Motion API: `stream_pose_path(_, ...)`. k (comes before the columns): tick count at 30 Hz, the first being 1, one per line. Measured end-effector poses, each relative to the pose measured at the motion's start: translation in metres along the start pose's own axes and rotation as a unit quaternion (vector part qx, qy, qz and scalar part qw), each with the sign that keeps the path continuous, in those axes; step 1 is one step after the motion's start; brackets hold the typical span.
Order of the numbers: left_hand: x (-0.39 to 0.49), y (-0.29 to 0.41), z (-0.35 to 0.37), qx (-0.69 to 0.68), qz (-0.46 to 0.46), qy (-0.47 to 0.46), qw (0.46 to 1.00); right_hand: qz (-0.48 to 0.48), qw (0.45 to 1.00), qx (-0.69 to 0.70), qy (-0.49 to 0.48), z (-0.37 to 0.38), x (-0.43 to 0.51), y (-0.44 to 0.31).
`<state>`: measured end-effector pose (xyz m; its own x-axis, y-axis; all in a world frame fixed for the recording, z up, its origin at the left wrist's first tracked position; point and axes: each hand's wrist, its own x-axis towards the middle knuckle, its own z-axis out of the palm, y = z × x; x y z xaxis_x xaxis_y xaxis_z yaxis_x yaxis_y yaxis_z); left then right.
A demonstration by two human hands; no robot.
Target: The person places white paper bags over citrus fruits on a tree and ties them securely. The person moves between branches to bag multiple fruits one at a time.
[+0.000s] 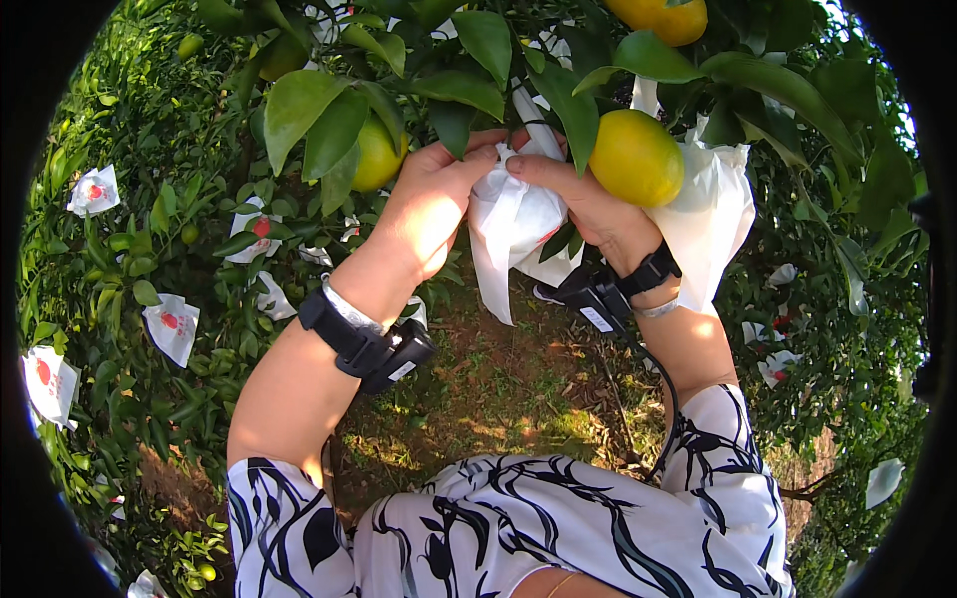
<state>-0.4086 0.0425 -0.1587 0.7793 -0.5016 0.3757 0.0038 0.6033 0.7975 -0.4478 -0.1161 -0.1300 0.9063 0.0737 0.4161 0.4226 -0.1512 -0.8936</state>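
Both my hands meet at the gathered top of a white fruit bag (516,213) that hangs from a citrus branch. My left hand (437,190) pinches the bag's neck between thumb and fingers from the left. From the right, my right hand (591,190) grips the same neck, its thumb close to the left thumb. A white strip or folded bag (537,123) stands up behind the fingers. A yellow citrus fruit (636,158) hangs just above my right wrist, and a yellow-green one (376,155) is left of my left hand. Leaves hide some of the fingers.
Another white bag (706,209) hangs at the right, beside the yellow fruit. Leafy branches (456,90) cross above my hands. Bagged fruits (172,327) dot the trees on both sides. Each wrist wears a strapped black device (598,299); a cable runs from the right one. Soil and grass lie below.
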Motion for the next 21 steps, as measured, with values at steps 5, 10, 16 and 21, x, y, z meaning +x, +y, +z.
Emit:
stream_pose_path(5,0.001,0.017,-0.006,0.154,-0.010,-0.029,0.988,0.004,0.999,0.022,0.028,0.002,0.000,-0.002)
stream_pose_path(10,0.010,0.025,-0.008,0.351,0.049,-0.072,0.932,-0.009,0.999,0.035,0.029,0.003,0.000,0.002)
stream_pose_path(16,0.011,0.026,-0.005,0.520,0.123,-0.044,0.844,-0.021,0.998,0.049,0.026,0.003,0.001,0.004)
stream_pose_path(21,0.010,0.025,-0.001,0.598,0.177,-0.010,0.781,-0.009,0.997,0.067,0.026,0.008,-0.002,0.001)
